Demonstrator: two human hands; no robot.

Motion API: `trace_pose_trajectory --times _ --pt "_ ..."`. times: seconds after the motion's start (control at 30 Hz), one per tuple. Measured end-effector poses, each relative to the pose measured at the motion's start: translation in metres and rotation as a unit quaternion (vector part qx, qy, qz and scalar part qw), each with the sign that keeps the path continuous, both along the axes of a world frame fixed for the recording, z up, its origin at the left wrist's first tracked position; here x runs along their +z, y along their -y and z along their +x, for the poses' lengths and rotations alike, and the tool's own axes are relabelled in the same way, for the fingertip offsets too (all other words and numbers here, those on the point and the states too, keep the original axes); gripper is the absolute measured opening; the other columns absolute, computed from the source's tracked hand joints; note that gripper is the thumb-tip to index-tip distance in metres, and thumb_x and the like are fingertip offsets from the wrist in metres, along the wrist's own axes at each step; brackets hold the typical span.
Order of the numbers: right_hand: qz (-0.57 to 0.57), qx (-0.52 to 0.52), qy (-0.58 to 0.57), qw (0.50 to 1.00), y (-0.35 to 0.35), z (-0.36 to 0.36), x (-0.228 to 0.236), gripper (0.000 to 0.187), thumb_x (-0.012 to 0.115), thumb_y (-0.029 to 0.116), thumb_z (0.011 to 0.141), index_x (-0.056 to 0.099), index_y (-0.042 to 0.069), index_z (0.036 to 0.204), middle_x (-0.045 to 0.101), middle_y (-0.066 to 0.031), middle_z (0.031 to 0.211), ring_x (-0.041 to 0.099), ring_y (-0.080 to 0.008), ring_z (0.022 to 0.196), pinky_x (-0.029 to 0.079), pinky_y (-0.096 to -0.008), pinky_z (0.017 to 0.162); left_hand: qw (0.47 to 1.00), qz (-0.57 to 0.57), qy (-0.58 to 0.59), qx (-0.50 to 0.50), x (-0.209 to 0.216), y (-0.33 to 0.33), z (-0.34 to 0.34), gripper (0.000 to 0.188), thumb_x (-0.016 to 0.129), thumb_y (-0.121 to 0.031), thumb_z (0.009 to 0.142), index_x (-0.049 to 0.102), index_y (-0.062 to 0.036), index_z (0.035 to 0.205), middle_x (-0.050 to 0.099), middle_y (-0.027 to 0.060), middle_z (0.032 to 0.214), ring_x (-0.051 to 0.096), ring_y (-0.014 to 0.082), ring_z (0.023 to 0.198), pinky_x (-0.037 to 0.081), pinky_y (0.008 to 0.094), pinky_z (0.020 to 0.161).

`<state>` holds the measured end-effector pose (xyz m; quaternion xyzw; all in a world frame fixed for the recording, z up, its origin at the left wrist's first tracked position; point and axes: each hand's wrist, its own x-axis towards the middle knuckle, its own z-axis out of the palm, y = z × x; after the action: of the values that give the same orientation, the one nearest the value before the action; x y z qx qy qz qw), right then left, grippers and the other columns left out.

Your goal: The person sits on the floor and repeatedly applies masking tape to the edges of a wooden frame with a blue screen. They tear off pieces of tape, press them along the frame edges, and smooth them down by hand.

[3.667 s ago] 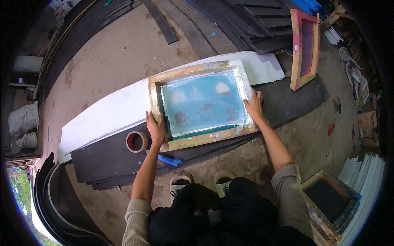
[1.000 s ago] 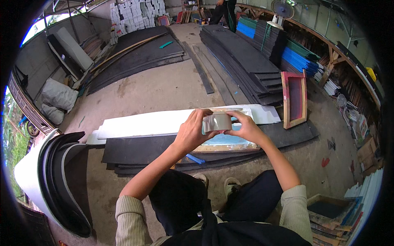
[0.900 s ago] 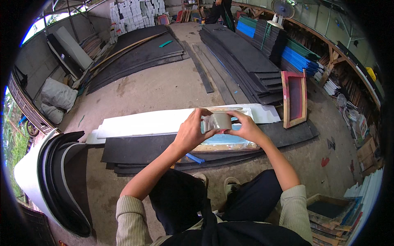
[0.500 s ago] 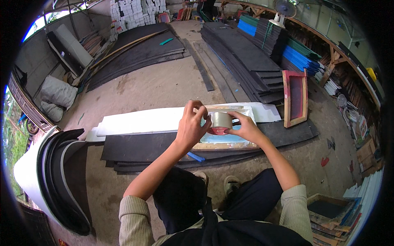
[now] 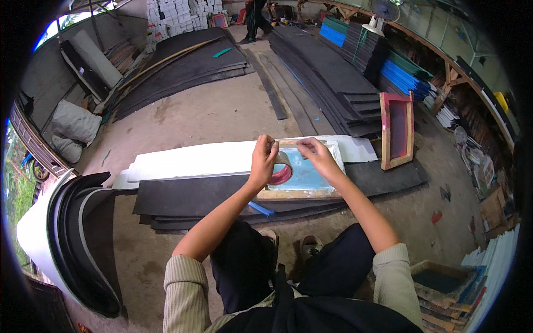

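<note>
My left hand [image 5: 263, 160] is closed on a roll of tape [image 5: 281, 175], whose reddish inner core now faces up at me. To its right my right hand [image 5: 317, 155] has thumb and fingers pinched together, a short way off from the roll. Whatever sits in that pinch, if anything, is too fine to make out. Both hands are above a wooden-framed printing screen [image 5: 302, 195] with a light blue mesh, which lies across white sheets [image 5: 191, 162] and black sheets [image 5: 183, 198].
A blue strip [image 5: 260, 208] lies at the black sheets' near edge. Another framed screen [image 5: 386, 133] with red mesh stands at the right. Curled white and black sheets [image 5: 61, 233] stand at left. Stacked black sheets [image 5: 327, 72] lie beyond; a person [image 5: 256, 19] is at the back.
The tape roll has turned and shifted left with my left hand. My right hand has come off the roll and is now apart from it. A person at the back has stepped left.
</note>
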<state>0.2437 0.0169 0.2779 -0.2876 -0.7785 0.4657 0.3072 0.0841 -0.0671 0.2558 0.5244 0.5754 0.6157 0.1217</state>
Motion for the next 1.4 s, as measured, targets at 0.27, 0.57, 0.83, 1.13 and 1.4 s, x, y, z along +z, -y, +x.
trace_pose_trajectory --times 0.27,0.57,0.83,1.13,1.4 --pt "-0.338 -0.012 -0.124 0.933 0.001 -0.025 -0.007 0.018 0.055 0.020 0.090 0.058 0.004 0.097 0.060 -0.0060 0.090 0.059 -0.0150 0.086 0.050 -0.0309 0.075 0.991 0.012 -0.137 -0.007 -0.010 -0.008 0.026 0.018 0.057 -0.012 0.085 0.046 -0.0007 0.093 0.048 0.0163 0.090 0.049 0.0347 0.088 0.041 0.0422 0.074" --pt "-0.256 -0.084 -0.121 0.956 -0.011 -0.035 -0.021 0.030 0.061 0.013 0.086 0.045 0.001 0.108 0.061 -0.0091 0.087 0.061 -0.0159 0.077 0.052 -0.0288 0.066 0.992 0.014 -0.128 -0.002 -0.015 -0.011 0.031 0.024 0.059 -0.014 0.084 0.045 0.0022 0.094 0.046 0.0172 0.092 0.047 0.0346 0.090 0.039 0.0413 0.080" --pt "-0.228 -0.049 -0.099 0.967 -0.014 -0.029 -0.020 0.028 0.057 0.007 0.087 0.042 0.000 0.111 0.060 -0.0102 0.089 0.060 -0.0154 0.082 0.050 -0.0276 0.069 0.984 0.026 -0.169 -0.054 -0.022 -0.010 0.024 0.028 0.056 -0.013 0.086 0.041 0.0031 0.103 0.040 0.0186 0.103 0.043 0.0345 0.098 0.037 0.0408 0.086" --pt "0.006 0.028 0.033 0.999 -0.029 -0.004 -0.010 0.029 0.056 0.003 0.084 0.039 0.003 0.107 0.059 -0.0110 0.085 0.059 -0.0168 0.082 0.046 -0.0295 0.071 0.985 -0.011 -0.166 -0.036 -0.013 -0.013 0.022 0.046 0.053 -0.026 0.089 0.035 0.0027 0.120 0.037 0.0207 0.120 0.033 0.0357 0.118 0.025 0.0412 0.102" --pt "0.166 0.102 0.146 0.970 0.005 0.005 0.027 0.030 0.055 0.002 0.083 0.036 0.003 0.106 0.058 -0.0180 0.085 0.060 -0.0345 0.087 0.045 -0.0416 0.073 0.974 -0.102 -0.028 -0.201 -0.023 -0.013 0.006 0.027 0.056 -0.023 0.089 0.052 -0.0005 0.102 0.062 0.0140 0.091 0.058 0.0262 0.086 0.044 0.0364 0.080"
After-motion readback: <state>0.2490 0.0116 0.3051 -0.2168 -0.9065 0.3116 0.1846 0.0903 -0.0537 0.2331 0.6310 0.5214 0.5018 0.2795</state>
